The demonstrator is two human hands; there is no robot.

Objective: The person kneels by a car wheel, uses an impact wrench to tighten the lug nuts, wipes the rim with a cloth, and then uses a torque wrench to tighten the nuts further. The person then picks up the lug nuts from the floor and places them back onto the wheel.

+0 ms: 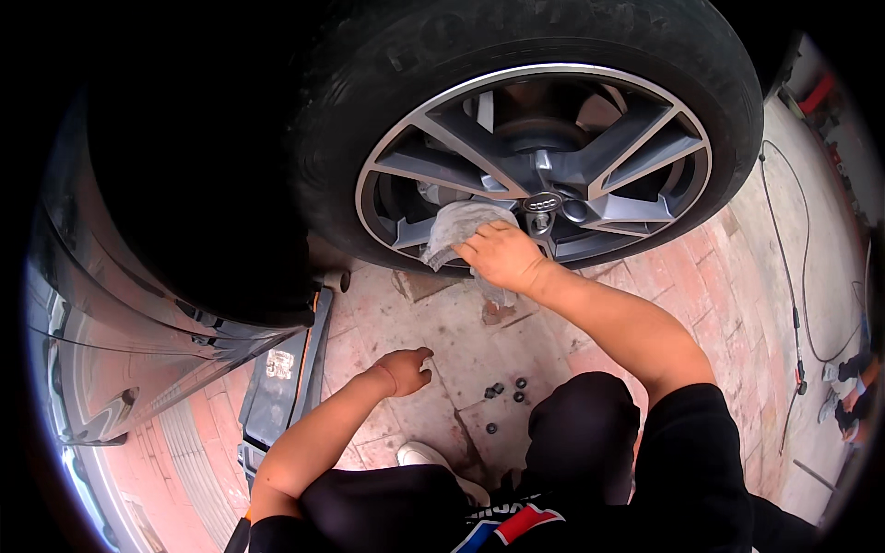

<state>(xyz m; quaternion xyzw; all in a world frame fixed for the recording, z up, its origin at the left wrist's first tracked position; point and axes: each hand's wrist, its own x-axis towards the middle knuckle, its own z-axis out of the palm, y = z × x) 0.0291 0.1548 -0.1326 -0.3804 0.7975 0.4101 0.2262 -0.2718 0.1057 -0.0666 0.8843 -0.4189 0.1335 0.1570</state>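
Observation:
A car wheel (544,166) with dark and silver spokes and a black tyre (341,120) fills the top of the view. My right hand (502,255) is closed on a grey, crumpled rag (461,226) and presses it against the lower left of the rim, beside the hub cap (543,203). Part of the cloth hangs below the fingers. Lower down, my left hand (403,370) hovers over the paving, empty, thumb and forefinger apart. Several small black round caps (519,396) lie on the ground to its right, near my knee.
The dark car body (138,341) curves along the left. A long, low floor jack (281,378) with an orange edge extends beside it. A black hose or cable (795,276) trails over the ground at right. Another person (853,396) is partly visible at the right rim.

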